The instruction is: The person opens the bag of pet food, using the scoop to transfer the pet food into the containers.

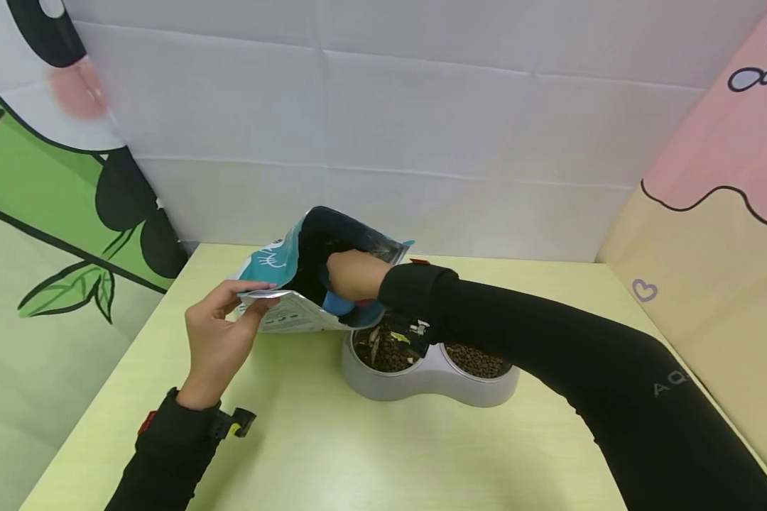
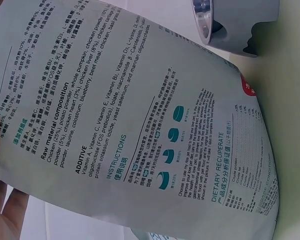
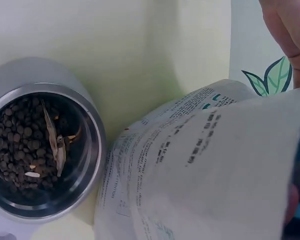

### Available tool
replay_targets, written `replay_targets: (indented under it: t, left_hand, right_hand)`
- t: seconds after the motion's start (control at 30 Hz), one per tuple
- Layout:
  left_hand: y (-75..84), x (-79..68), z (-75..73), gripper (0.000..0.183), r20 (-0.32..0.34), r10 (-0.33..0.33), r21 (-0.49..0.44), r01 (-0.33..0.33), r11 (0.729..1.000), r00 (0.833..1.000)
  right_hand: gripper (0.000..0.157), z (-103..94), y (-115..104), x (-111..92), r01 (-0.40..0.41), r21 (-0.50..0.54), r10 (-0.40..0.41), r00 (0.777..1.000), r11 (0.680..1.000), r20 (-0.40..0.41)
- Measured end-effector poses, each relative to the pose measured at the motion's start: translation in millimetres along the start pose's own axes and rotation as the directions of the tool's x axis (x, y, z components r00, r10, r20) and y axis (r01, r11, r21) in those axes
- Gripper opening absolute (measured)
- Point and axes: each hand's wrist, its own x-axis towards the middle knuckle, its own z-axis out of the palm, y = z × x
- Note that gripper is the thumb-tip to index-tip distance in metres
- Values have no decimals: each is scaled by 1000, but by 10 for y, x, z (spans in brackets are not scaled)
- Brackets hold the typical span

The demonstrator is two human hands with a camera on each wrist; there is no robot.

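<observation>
My left hand [image 1: 220, 333] pinches the near left edge of a teal and white pet food bag [image 1: 275, 262] between thumb and fingers. The bag lies tilted with its wide mouth toward me, dark inside. My right hand [image 1: 356, 275] reaches into that mouth, its fingertips hidden. Beside and below it in the bag shows something blue [image 1: 337, 304]; whether the hand holds it I cannot tell. A grey double pet bowl [image 1: 390, 387] stands beside the bag, its left bowl partly covered by the bag and wrist. Printed text covers the bag's back [image 2: 140, 125] in the left wrist view.
Brown kibble [image 3: 22, 142] with small dried fish [image 3: 55, 140] and pale bits lies in one bowl. The other bowl holds kibble [image 1: 476, 360] too. Pale yellow tabletop [image 1: 358, 461] spreads in front. A white cloth backdrop [image 1: 422, 142] hangs behind, with printed sheets at both sides.
</observation>
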Motion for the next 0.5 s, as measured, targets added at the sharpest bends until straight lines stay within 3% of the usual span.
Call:
replay_targets:
  t: [0.5]
  left_hand:
    - [6, -34, 26, 27, -13, -7, 7, 7, 1000, 1000]
  right_hand:
    - [39, 66, 67, -41, 9, 159, -5, 1000, 987, -27]
